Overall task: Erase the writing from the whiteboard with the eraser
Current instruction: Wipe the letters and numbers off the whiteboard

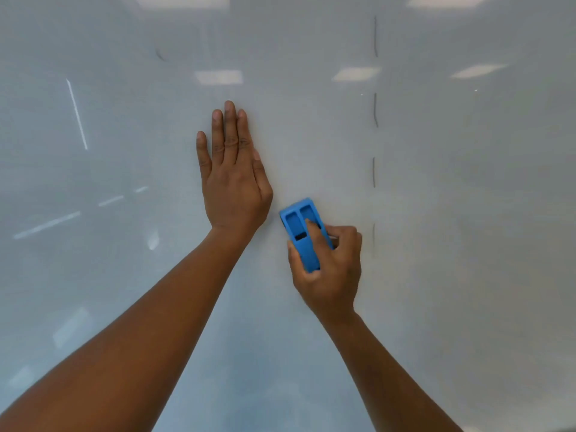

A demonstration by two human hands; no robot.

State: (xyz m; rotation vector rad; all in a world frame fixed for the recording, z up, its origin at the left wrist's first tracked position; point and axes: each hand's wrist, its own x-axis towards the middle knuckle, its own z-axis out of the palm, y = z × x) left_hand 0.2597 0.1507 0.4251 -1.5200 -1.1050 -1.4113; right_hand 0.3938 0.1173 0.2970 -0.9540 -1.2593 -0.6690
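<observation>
On the whiteboard (436,275): left hand (232,179) flat, fingers straight; just right and below, right hand (327,263) gripping blue eraser (300,229). Right of that hand, dashed marks (375,110).

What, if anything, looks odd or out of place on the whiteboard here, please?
Nothing damaged or askew. Only leftover marks stand out: a broken column of short dark strokes right of the blue eraser, and a faint curved mark at upper left.

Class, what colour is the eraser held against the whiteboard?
Blue: the eraser, gripped by the right hand, shows clearly in the head view.
</observation>
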